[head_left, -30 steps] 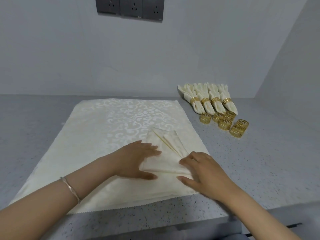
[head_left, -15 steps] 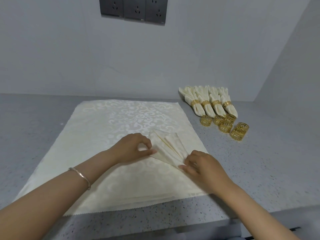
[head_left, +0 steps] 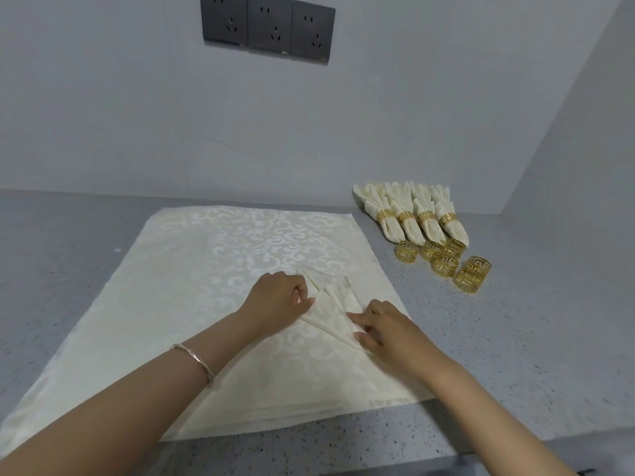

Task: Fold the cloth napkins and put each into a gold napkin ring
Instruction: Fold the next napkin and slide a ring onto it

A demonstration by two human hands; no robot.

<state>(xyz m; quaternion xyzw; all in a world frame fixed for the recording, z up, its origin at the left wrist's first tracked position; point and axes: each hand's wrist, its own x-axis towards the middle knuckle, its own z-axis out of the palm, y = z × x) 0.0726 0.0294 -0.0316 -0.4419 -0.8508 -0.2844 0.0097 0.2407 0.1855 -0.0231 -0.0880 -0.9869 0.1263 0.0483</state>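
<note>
A cream napkin (head_left: 331, 304), folded into narrow pleats, lies on top of a stack of flat cream napkins (head_left: 192, 290). My left hand (head_left: 278, 300) pinches the pleats' left edge between thumb and fingers. My right hand (head_left: 385, 326) presses down on the pleats' lower right end with curled fingers. Several folded napkins in gold rings (head_left: 412, 218) lie at the back right. In front of them stand several loose gold rings (head_left: 443, 264).
The grey speckled counter (head_left: 515, 338) runs to a front edge near the bottom of the view. A grey wall with three dark sockets (head_left: 268, 27) rises behind, and a side wall closes the right.
My left hand went from lying flat on the napkin to pinching its left edge, gathering the cloth into a narrower pleated strip. My right hand stayed at the lower right end.
</note>
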